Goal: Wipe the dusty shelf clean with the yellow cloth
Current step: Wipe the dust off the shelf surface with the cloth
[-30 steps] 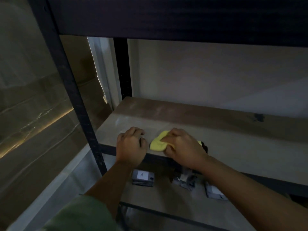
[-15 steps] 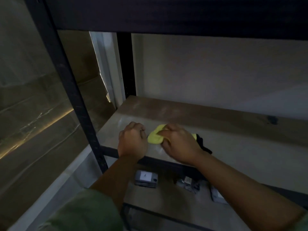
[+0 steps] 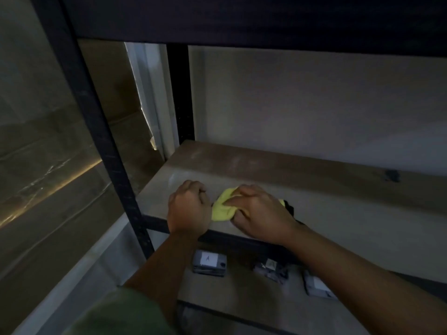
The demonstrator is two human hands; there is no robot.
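My right hand sits in the middle of the frame, its fingers curled over a bunched yellow cloth and pressing it down on the shelf. The cloth lies near the front edge of the shelf, toward its left end, and only its left part shows from under my hand. A bit of something black pokes out just behind my right wrist; I cannot tell what it is.

My left hand is just left of the cloth, touching it or nearly so, with its fingers folded into a loose fist that rests on the shelf. I cannot see anything held in it.

The shelf board is pale near the front and browner toward the back, with a dark smudge at the right of the frame. A black upright post runs down the left of the frame, and a dark upper shelf crosses the top. On the lower shelf, below my arms, lie small grey boxes, one labelled box marked with an A. A green sleeve shows at the bottom left.
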